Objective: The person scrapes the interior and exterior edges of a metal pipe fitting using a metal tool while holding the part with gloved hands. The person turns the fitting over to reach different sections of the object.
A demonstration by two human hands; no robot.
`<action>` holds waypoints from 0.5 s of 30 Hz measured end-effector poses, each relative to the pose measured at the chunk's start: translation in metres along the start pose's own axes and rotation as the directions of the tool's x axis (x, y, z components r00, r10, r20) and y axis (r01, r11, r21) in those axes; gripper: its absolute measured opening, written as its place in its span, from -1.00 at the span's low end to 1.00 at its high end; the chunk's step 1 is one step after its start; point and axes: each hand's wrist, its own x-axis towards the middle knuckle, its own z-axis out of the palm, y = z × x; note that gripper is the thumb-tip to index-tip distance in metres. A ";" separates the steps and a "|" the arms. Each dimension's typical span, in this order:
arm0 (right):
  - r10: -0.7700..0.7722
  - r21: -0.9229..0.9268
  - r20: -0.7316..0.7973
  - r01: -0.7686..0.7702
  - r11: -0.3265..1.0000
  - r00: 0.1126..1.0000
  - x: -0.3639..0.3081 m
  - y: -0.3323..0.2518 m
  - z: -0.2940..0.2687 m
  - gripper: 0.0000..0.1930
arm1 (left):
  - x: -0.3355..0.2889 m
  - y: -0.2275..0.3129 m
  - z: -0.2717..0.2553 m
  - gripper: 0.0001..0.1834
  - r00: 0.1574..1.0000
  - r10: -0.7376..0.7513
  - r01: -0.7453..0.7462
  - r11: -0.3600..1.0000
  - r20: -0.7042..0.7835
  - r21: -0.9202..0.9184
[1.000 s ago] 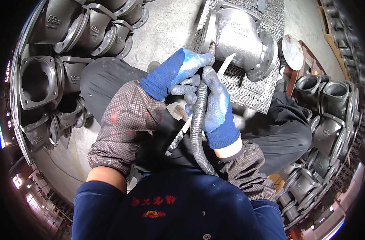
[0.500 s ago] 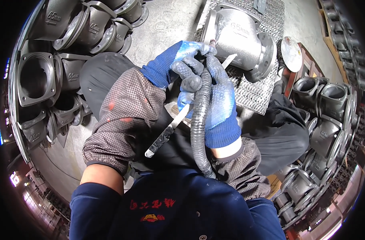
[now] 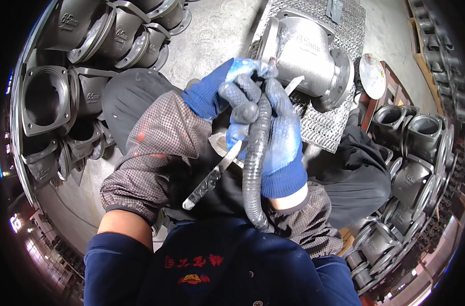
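A grey cast-metal valve body with flanges lies in front of me. Just short of its left flange, both blue gloved hands meet at the top end of a black ribbed hose. My right hand is closed round the hose, its thumb side pressed along it. My left hand is closed with its fingertips pinched at the hose's top end; what they pinch is mostly hidden. A flat metal strip with a dark wrapped handle slants behind the hose and right hand, its pale tip showing beside the valve body.
Under the valve body is a rough woven-looking metal mat. Several similar castings are stacked on the left, and more castings on the right. A pale round disc stands right of the mat. My bent legs flank the work.
The valve body, mat and both hands sit slightly lower in the picture. My hands keep the same grip on the hose.
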 end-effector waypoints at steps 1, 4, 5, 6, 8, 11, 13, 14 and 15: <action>0.036 0.012 0.013 -0.036 0.999 0.999 -0.001 0.001 -0.006 -0.54 | -0.003 -0.006 -0.001 -0.62 0.998 0.053 -0.053 0.999 0.020 -0.004; -0.024 -0.066 -0.041 0.021 0.998 0.999 0.000 0.001 -0.005 -0.51 | -0.003 -0.006 0.000 -0.62 1.000 0.010 -0.010 0.999 0.002 -0.049; -0.021 -0.066 -0.042 0.019 0.998 0.999 -0.001 0.003 -0.006 -0.51 | -0.003 -0.009 0.003 -0.67 0.998 0.065 -0.065 0.998 -0.028 -0.001; -0.039 -0.093 -0.049 0.034 0.995 0.998 0.000 0.002 -0.004 -0.50 | 0.001 -0.010 0.003 -0.72 0.990 0.125 -0.123 0.991 -0.058 0.051; -0.008 -0.035 -0.057 0.006 0.999 0.998 -0.002 0.004 -0.009 -0.49 | -0.012 -0.009 0.009 -0.73 0.984 -0.151 0.126 0.963 -0.092 -0.238; -0.060 -0.113 -0.169 0.042 0.993 0.984 -0.006 0.007 -0.002 -0.49 | -0.012 -0.028 0.015 -0.76 0.983 -0.059 0.032 0.987 -0.174 -0.156; -0.024 -0.180 -0.219 -0.016 0.984 0.975 -0.012 0.003 0.000 -0.48 | -0.018 -0.015 0.012 -0.75 0.970 -0.243 0.223 0.848 0.021 -0.482; 0.011 -0.219 -0.235 -0.064 0.974 0.972 -0.015 0.000 0.001 -0.47 | -0.017 -0.011 0.010 -0.74 0.945 -0.301 0.309 0.696 0.127 -0.649; -0.010 -0.303 -0.244 -0.067 0.951 0.970 -0.019 -0.002 0.003 -0.45 | -0.016 -0.006 0.011 -0.73 0.924 -0.328 0.358 0.557 0.198 -0.749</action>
